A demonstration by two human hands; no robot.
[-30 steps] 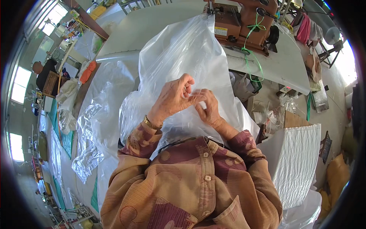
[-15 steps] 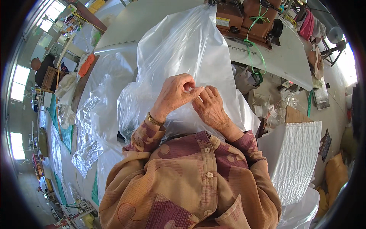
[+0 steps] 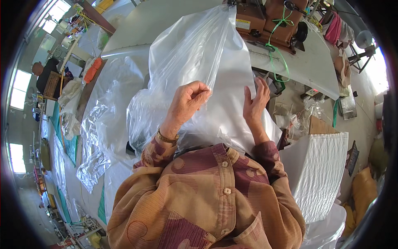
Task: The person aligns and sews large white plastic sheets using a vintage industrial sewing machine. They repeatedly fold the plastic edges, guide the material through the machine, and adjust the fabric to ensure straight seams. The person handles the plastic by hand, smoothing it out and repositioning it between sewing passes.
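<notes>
A large translucent plastic sheet (image 3: 178, 54) hangs in folds from a brown sewing machine (image 3: 269, 31) at the top down across my lap. My left hand (image 3: 187, 101), with a watch on its wrist, is closed in a pinch; creases of the sheet run down to its fingertips, and the pinched edge is too fine to see clearly. To the right, my right hand (image 3: 257, 101) is raised with fingers apart and nothing in it, over the sheet's right edge. Part of the sheet under the machine's near end is hidden.
A grey worktable (image 3: 319, 68) supports the machine, with green cord (image 3: 286, 68) dangling from it. Crumpled plastic (image 3: 103, 124) lies at my left. A box draped in white quilted cloth (image 3: 319, 174) stands close on my right. An orange bundle (image 3: 93, 70) sits farther left.
My right hand has left my left hand's fingertips, moved right and spread its fingers. My left hand stays nearly in place, still pinched.
</notes>
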